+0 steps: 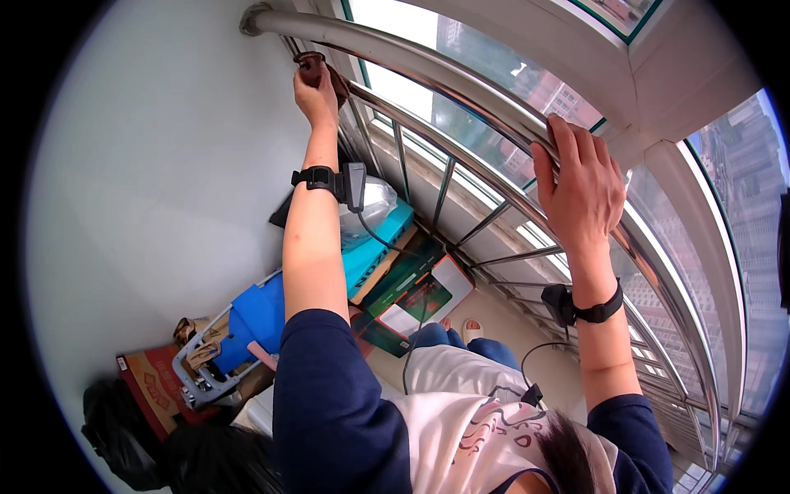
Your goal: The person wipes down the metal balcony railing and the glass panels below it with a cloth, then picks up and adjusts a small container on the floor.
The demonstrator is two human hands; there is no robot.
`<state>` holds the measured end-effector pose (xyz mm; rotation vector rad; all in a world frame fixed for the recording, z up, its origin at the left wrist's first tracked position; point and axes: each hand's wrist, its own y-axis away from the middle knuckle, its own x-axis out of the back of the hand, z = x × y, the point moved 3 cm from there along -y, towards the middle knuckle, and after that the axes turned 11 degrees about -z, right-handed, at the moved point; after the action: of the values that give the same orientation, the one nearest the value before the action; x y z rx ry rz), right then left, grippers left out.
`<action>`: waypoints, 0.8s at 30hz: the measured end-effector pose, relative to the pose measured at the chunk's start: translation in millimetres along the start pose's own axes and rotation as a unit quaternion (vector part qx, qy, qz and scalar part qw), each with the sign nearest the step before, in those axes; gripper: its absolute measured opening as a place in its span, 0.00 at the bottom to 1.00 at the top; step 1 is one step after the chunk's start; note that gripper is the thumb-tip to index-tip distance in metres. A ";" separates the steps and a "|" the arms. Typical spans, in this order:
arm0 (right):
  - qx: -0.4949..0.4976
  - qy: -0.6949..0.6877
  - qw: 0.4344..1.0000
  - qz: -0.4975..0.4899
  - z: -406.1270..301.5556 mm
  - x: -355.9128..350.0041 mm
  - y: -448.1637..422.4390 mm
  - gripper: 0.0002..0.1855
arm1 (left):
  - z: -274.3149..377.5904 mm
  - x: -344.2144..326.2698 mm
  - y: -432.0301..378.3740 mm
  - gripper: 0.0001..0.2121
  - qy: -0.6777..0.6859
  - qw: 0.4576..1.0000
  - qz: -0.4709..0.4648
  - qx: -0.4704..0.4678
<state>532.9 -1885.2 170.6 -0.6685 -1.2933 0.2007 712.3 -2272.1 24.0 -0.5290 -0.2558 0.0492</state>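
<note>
My left hand (316, 97) grips a dark brown cloth (312, 66) near the wall end of the metal railing. Part of the cloth lies against the lower rail (432, 137); the fingers on its far side are hidden. Over the thick upper handrail (395, 46), my right hand (585, 185) is curled, thumb on the near side and fingers across the top. Thin upright bars (443, 192) run down from the lower rail. Each wrist carries a black strap with a small device and a cable.
A pale wall (154, 154) rises at left. Below stand a turquoise box (381, 250), a dark green carton (426, 296), a folded blue-fabric frame (256, 318), a red carton (151, 386) and black bags (114, 432). Window panes (494, 80) lie beyond the railing.
</note>
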 end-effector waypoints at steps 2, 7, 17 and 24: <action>-0.006 0.015 1.000 -0.012 7.3 -4.1 5.5 0.16 | 3.3 -35.5 65.2 0.17 0.152 0.987 -0.041 0.023; 0.011 0.030 0.999 0.045 3.5 2.2 3.7 0.16 | -33.6 -99.5 171.4 0.21 0.255 0.961 -0.055 0.095; 0.180 -0.211 0.960 0.032 -33.4 -26.7 56.6 0.13 | -104.7 -97.9 202.1 0.15 0.103 0.985 -0.080 0.113; 0.032 -0.147 0.973 -0.172 -34.6 -117.5 90.3 0.30 | -60.6 -120.8 195.2 0.20 0.013 0.990 -0.128 0.056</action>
<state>551.6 -1883.4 19.7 -0.3565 -1.6572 0.0567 614.6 -2147.1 -152.6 -0.3812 -0.2921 -0.1917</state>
